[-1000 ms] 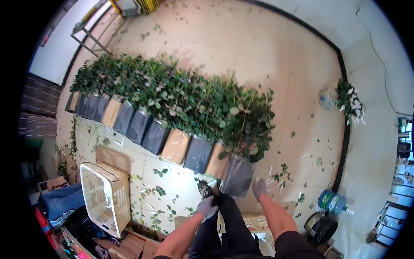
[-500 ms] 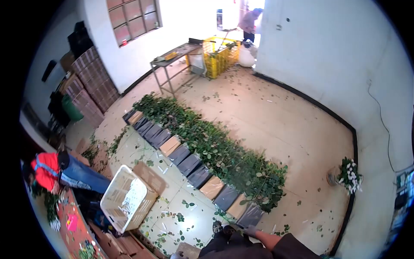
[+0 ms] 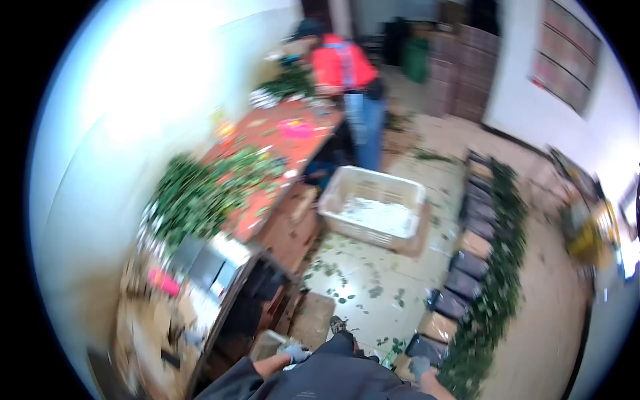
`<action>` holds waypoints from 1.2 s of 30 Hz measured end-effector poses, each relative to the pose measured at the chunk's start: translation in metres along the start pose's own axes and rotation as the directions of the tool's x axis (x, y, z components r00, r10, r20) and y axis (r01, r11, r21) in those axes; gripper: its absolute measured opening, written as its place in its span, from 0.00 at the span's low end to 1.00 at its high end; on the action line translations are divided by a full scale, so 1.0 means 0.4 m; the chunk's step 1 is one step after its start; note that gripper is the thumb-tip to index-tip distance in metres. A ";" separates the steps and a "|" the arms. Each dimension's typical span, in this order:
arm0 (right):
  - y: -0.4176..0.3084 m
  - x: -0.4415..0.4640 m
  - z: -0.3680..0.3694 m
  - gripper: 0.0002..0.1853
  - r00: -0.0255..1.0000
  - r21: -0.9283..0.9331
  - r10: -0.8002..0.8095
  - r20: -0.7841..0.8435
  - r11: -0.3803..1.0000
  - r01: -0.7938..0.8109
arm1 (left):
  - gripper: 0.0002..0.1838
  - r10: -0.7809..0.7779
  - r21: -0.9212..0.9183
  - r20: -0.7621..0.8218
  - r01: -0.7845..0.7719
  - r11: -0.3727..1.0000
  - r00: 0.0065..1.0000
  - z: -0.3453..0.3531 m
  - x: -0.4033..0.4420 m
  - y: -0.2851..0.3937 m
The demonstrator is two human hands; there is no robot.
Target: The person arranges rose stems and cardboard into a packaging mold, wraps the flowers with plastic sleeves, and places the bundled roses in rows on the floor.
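Observation:
A long row of leafy green stem bundles [image 3: 490, 293] lies on the floor at right, their ends wrapped in black and brown sheets. My right hand [image 3: 420, 367], in a grey glove, is at the near end of the row, beside a black-wrapped bundle [image 3: 427, 349]. Its fingers are blurred. Low in the middle, my left hand [image 3: 295, 353], also gloved, is by the rim of a pale container [image 3: 265, 343]; whether it grips the rim is unclear.
A white plastic crate [image 3: 373, 233] with white scraps inside stands ahead. Along the left, a red-topped table [image 3: 260, 200] carries cut greenery [image 3: 200, 193]. A person in a red top [image 3: 350, 73] works at its far end. Loose leaves [image 3: 333, 273] litter the floor.
The view has swung left, bringing the table and the near workbench into sight and shifting the bundle row to the right. My left hand now shows more fully; my right hand stays near the row's end.

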State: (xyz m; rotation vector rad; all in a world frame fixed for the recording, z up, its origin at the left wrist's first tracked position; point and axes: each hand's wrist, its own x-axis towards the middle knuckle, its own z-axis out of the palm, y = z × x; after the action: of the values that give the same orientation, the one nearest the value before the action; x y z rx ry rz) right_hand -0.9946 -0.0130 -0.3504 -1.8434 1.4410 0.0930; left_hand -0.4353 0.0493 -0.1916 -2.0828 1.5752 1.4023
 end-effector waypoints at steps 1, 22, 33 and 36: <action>-0.073 -0.008 -0.034 0.12 0.990 -0.107 -0.030 0.138 0.993 0.045 | 0.34 -0.043 -0.042 -0.019 0.042 0.998 0.999 -0.031 -0.048 0.049; -0.697 0.829 -0.486 0.15 0.928 0.465 0.142 0.345 0.833 -0.300 | 0.29 -0.570 -0.734 -0.286 0.207 0.647 0.770 -0.221 -0.045 -0.021; -1.079 1.061 -0.506 0.22 0.844 0.159 -0.294 0.448 0.955 0.249 | 0.26 -0.891 -0.984 -0.146 -0.158 0.085 0.430 -0.064 -0.122 0.061; -1.188 1.140 -0.431 0.24 0.776 0.212 -0.518 0.360 0.856 0.472 | 0.21 -0.927 -0.931 -0.303 -0.276 0.239 0.220 -0.201 -0.227 -0.010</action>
State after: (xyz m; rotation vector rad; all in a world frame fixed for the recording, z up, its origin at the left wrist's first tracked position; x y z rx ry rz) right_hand -0.4957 -0.4535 -0.2078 -1.9125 0.6294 0.1212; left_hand -0.3861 0.0606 -0.0810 -4.0690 -0.5450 0.6636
